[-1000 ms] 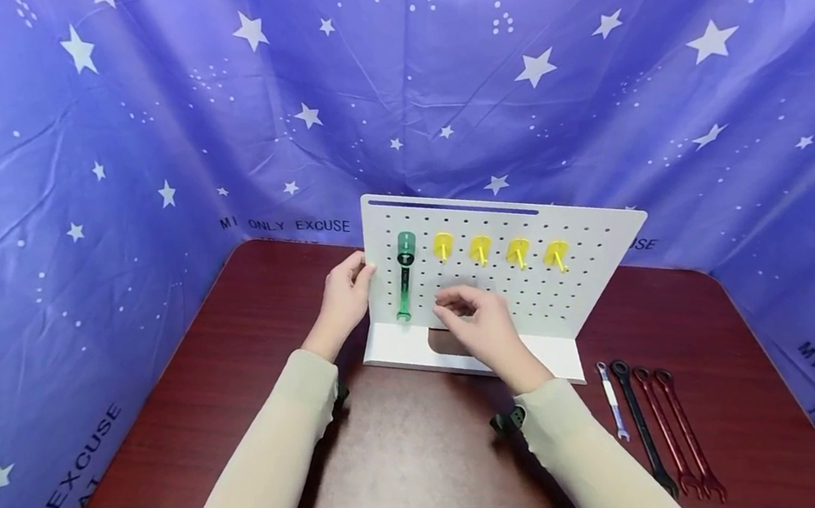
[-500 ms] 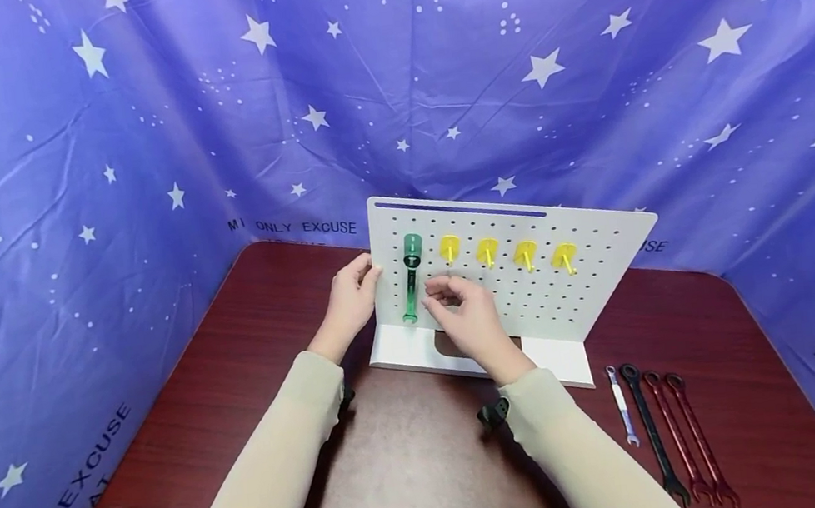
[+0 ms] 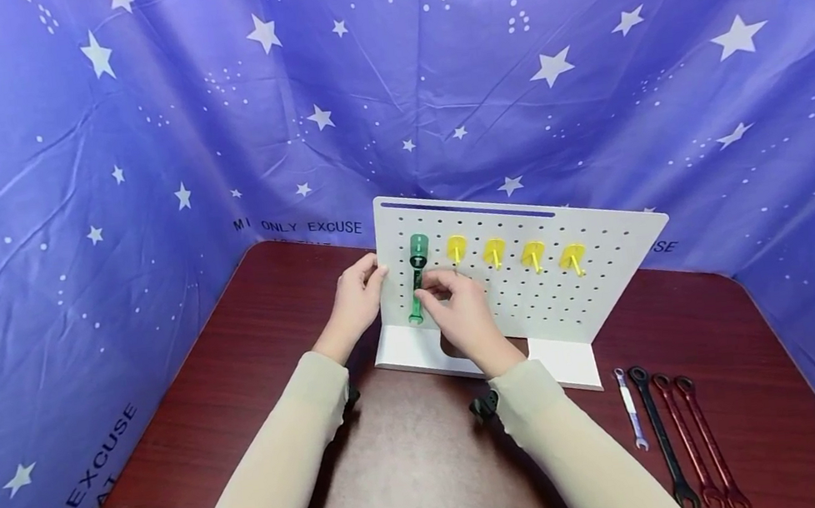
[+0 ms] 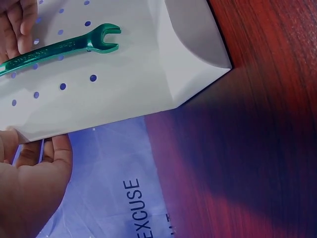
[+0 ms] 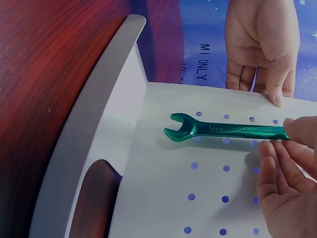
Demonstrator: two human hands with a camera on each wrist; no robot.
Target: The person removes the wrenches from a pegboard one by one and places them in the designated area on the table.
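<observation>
A green combination wrench (image 3: 416, 310) hangs upright from a green hook (image 3: 418, 244) near the left side of the white pegboard (image 3: 614, 251). My right hand (image 3: 463, 315) pinches the wrench's shaft; in the right wrist view the thumb lies over it and the fingers sit under it. The open jaw end (image 5: 182, 128) points toward the board's base. With my left hand (image 3: 356, 303) I hold the board's left edge, thumb in front and fingers behind, as the left wrist view shows. The wrench's upper ring end is outside both wrist views.
Several yellow hooks (image 3: 495, 252) stick out of the board to the right of the wrench. On the table's right lie a small silver wrench (image 3: 631, 411), a black wrench (image 3: 662, 436) and two red wrenches (image 3: 711, 441). A starry blue cloth (image 3: 286, 117) surrounds the brown table (image 3: 416, 462).
My right hand has moved left across the board to the green wrench and now pinches its shaft. The left hand keeps its hold on the board's edge. The head view has shifted slightly.
</observation>
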